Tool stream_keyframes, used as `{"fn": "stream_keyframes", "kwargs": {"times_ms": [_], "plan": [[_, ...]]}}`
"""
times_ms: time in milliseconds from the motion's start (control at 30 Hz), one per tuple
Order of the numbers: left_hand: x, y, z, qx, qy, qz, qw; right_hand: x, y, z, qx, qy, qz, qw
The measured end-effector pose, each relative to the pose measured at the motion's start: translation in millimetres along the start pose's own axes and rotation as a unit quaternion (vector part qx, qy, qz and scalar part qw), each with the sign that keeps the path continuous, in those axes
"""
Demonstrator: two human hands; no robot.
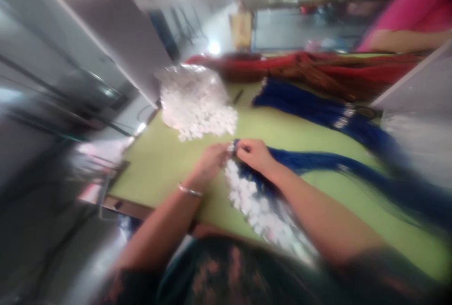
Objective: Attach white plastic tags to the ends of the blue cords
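Blurred blue strands (318, 159) run across the green tabletop (148, 164) to my hands. My right hand (256, 154) is closed around their left end. My left hand (212, 161), with a bangle at the wrist, is closed at the white tip of that same end, close beside the right. Below my hands, a long band of small white pieces (254, 206) stretches toward my body, between my forearms. Beyond my hands, a clear plastic bag (190, 84) lies with many white pieces (208, 116) spilling from it.
A second blue bundle (296, 100) with white ties lies farther back on the right. Red and brown strands (282, 65) stretch along the table's far edge. A person in a pink sleeve (416, 11) is at the upper right. A grey pillar (116, 36) stands behind the bag.
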State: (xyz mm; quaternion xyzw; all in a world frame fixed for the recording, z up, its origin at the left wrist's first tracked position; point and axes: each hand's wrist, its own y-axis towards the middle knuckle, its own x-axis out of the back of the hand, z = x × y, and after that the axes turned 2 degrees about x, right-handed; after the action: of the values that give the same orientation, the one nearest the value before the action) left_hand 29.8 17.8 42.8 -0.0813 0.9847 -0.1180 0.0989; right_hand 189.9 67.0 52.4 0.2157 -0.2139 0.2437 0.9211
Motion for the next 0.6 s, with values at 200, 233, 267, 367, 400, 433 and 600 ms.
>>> {"fn": "stream_keyframes", "kwargs": {"times_ms": [200, 233, 267, 367, 400, 433, 600], "plan": [[-5.9, -4.4, -3.2, -0.001, 0.040, -0.048, 0.998, -0.1, -0.9, 3.3, 0.023, -0.083, 0.008, 0.996], [-7.3, -5.3, -3.8, -0.007, 0.055, -0.056, 0.997, -0.3, -0.9, 3.8, 0.025, -0.100, 0.009, 0.995], [-8.6, -6.0, -4.2, -0.015, 0.069, -0.063, 0.996, -0.5, -0.9, 3.7, 0.026, -0.110, 0.011, 0.994], [-11.3, -6.6, -4.2, -0.024, 0.100, -0.060, 0.993, 0.0, 0.2, 0.3, 0.020, -0.088, 0.015, 0.996], [-11.4, -6.5, -3.8, -0.023, 0.103, -0.058, 0.993, 0.8, 1.0, -1.7, 0.014, -0.072, 0.017, 0.997], [-11.1, -6.3, -3.1, -0.023, 0.104, -0.057, 0.993, 1.9, 1.9, -4.0, 0.006, -0.059, 0.020, 0.998], [-7.5, -5.7, 1.1, -0.019, 0.104, -0.070, 0.992, 7.2, 5.3, -12.3, -0.027, -0.026, 0.067, 0.997]]}}
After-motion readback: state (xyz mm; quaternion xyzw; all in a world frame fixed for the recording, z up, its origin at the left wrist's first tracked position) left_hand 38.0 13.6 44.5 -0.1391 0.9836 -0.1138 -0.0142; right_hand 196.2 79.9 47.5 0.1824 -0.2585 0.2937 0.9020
